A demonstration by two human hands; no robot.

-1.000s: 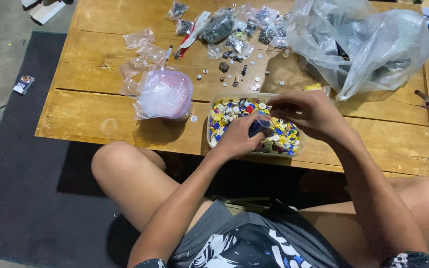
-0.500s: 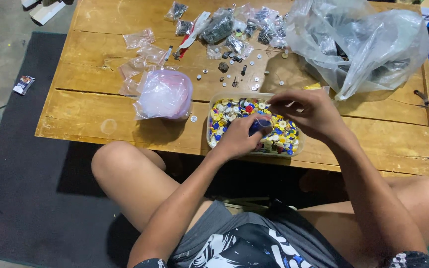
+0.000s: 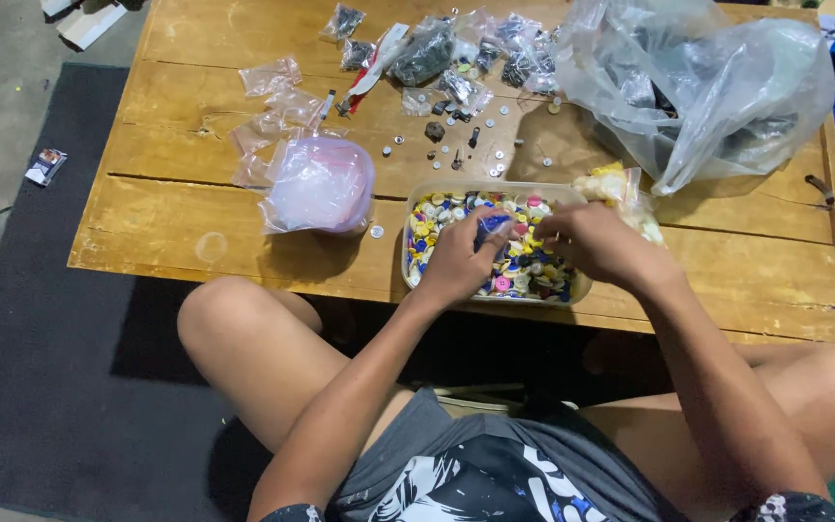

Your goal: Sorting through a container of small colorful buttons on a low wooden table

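Both hands in the tray of mixed coloured buttons [image 3: 524, 275], at the counter's [image 3: 166, 222] near edge for reach. Left hand [image 3: 456, 259] grip pinched on a small blue piece [image 3: 493, 224]. Right hand [image 3: 591, 242] curled over buttons; grip contents unclear. Pink-filled bag [image 3: 319, 184] just left.

Yellow, blue, white and pink buttons [image 3: 524, 275] in a pale clear tray [image 3: 406, 253]. Pink-tinted bag [image 3: 318, 184] left of it. Grey-clear big bag [image 3: 698, 87] far right. Honey-brown table [image 3: 195, 208]; dark grey mat [image 3: 41, 387]; grey, white-printed shirt [image 3: 466, 474].
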